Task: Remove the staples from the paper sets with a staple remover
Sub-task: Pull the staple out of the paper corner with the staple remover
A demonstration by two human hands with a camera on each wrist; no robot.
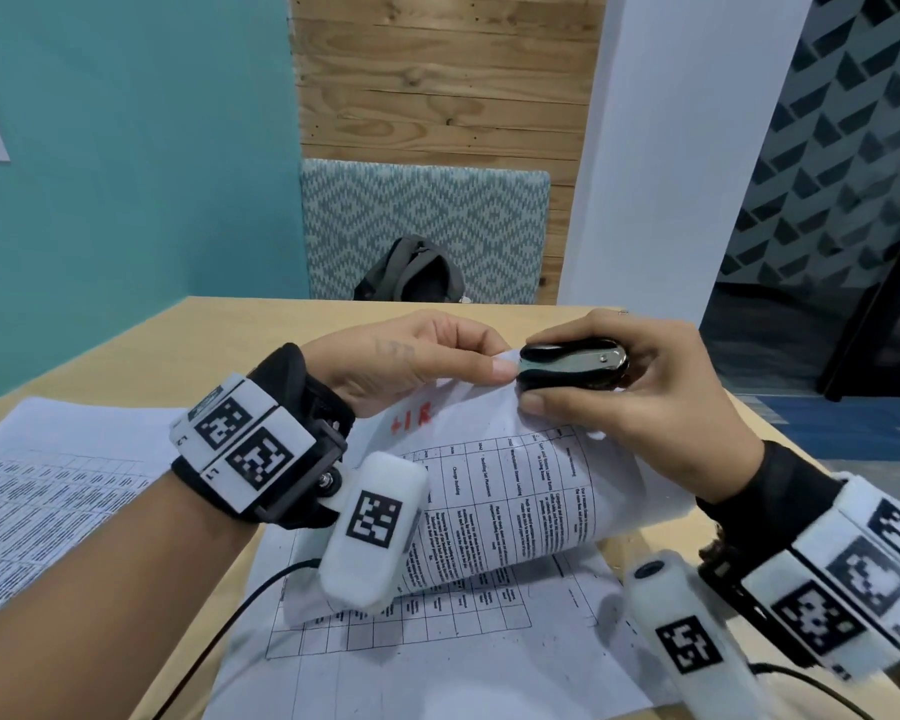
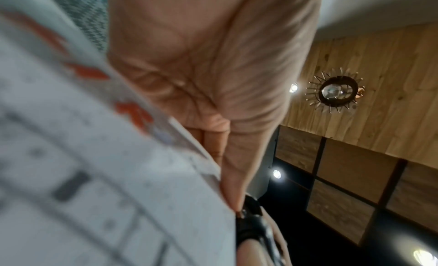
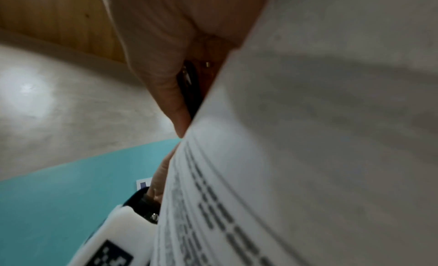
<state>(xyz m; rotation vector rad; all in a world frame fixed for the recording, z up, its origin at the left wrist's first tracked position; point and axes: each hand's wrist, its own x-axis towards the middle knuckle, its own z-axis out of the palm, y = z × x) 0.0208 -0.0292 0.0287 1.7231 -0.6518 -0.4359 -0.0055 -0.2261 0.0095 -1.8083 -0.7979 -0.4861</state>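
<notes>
Paper set [image 1: 494,475] is lifted off the tabletop [image 1: 219,330] and curves between my two hands; I see a printed table on it and red marks near the top. My left hand [image 1: 406,356] pinches the top corner of this set, thumb on the upper side, so that grip is closed on the paper. My right hand [image 1: 640,387] holds the staple remover [image 1: 572,363], a black tool with a shiny metal middle, with fingers curled over it and the thumb under it. The nose of the tool touches the same corner, just beside my left thumb tip. I cannot tell if the staple is caught, because the corner is hidden by the fingers and the tool.

Under the lifted set, more printed sheets [image 1: 437,662] lie flat, and another sheet [image 1: 48,485] lies to the left. Behind the tabletop, a dark bag [image 1: 411,275] rests against a patterned cushion [image 1: 427,226].
</notes>
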